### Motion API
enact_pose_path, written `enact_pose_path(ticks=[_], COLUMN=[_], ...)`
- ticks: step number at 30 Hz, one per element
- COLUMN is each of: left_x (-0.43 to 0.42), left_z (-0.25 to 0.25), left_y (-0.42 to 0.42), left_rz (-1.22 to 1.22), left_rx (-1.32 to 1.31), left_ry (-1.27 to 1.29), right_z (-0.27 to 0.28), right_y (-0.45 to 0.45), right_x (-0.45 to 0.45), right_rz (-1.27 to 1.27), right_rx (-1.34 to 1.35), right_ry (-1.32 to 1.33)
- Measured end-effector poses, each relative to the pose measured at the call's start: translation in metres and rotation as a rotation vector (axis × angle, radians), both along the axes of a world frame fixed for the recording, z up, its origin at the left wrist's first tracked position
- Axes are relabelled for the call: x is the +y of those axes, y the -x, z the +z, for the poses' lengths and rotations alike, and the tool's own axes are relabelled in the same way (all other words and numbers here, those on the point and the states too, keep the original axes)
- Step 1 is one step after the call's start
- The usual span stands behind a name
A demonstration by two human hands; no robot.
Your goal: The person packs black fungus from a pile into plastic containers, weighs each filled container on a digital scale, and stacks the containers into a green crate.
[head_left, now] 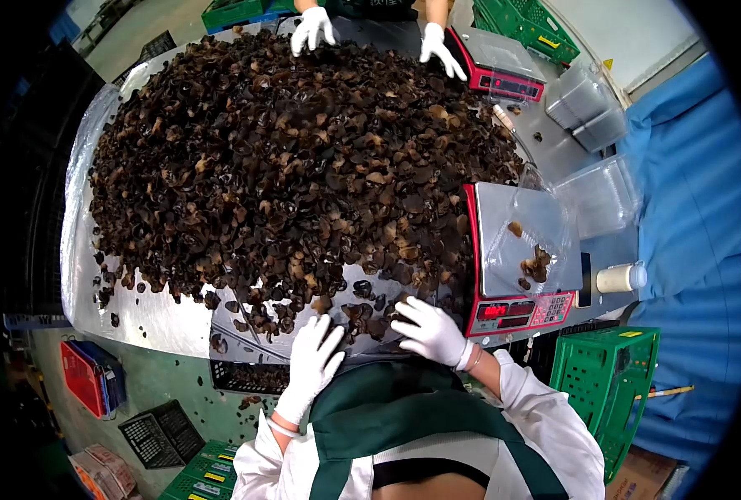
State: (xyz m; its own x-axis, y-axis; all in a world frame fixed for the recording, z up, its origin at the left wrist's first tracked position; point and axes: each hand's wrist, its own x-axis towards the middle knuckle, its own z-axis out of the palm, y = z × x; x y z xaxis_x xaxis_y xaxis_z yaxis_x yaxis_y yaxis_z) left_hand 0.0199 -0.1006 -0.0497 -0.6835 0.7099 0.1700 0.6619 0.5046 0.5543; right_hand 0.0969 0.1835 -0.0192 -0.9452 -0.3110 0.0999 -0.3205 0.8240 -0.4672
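Observation:
A big heap of dark brown wood ear mushrooms (304, 167) covers most of the metal table (162, 321). My left hand (310, 367), in a white glove, is at the heap's near edge, fingers apart, with nothing visible in it. Beside it, my right hand (431, 335), gloved too, reaches toward a few loose mushrooms (359, 318) with its fingers spread. To the right stands a red scale (512, 308) with a lit display. On its plate lies a clear plastic tray (545, 221) holding a few mushroom pieces.
Across the heap are a co-worker's white-gloved hands (312, 30), near a second red scale (503, 62). Stacked clear trays (587, 104) and a white cup (620, 277) stand at the right. Green crates (608, 383) and a black crate (164, 433) sit below table level.

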Motion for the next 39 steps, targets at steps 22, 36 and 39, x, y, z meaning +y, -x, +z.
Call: enact_pose_path(ticks=[22, 36, 39], left_x=[0.009, -0.007, 0.001], left_z=[-0.020, -0.019, -0.057], left_y=[0.007, -0.007, -0.002], left_rz=[0.244, 0.256, 0.298], left_rx=[-0.173, -0.131, -0.261], left_ry=[-0.221, -0.158, -0.235], right_z=[-0.040, 0.017, 0.009], right_y=[0.071, 0.079, 0.068], right_x=[-0.050, -0.088, -0.125], right_rz=[-0.242, -0.205, 0.121], right_rx=[0.155, 0.025, -0.092], right_ry=[-0.280, 0.334, 0.201])
